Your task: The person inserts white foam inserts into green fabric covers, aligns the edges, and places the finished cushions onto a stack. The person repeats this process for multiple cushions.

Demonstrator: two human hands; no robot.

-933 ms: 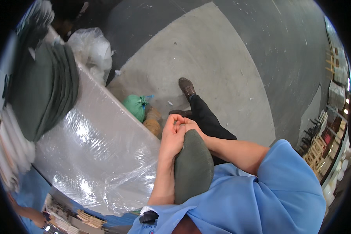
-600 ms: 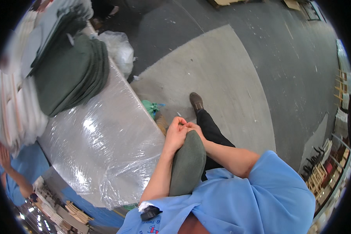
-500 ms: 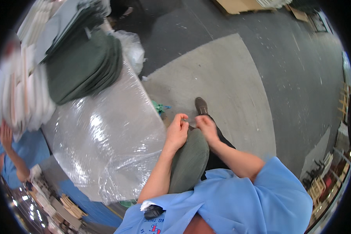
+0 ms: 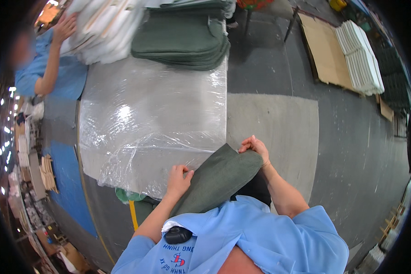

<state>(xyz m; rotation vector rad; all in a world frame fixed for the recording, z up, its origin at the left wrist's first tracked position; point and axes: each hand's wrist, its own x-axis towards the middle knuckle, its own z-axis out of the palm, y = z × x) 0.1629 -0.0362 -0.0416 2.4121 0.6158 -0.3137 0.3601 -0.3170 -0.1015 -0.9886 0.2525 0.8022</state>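
Note:
A dark green fabric-covered pad point(image 4: 219, 178) leans against my front, tilted up beside the table's near right corner. My left hand point(image 4: 180, 180) is closed at the pad's left edge, thumb and fingers pinching there. At its upper right edge, my right hand point(image 4: 256, 150) has its fingers curled at the rim, partly behind the fabric. The pad's lower end is hidden against my blue shirt. Ahead, more green pads point(image 4: 178, 41) lie stacked on the table point(image 4: 155, 105), whose top is covered in clear plastic film.
At the far left, a co-worker's hand point(image 4: 65, 28) touches a stack of white padded pieces point(image 4: 107, 32). Cardboard point(image 4: 324, 55) with stacked white panels point(image 4: 358, 57) lies on the floor at the far right. A green bundle point(image 4: 125, 195) hangs under the table's near edge.
My view has turned toward the table. Both hands, close together before, are now apart on the pad's edges, the left lower and the right higher. The pad's pointed upper corner now shows.

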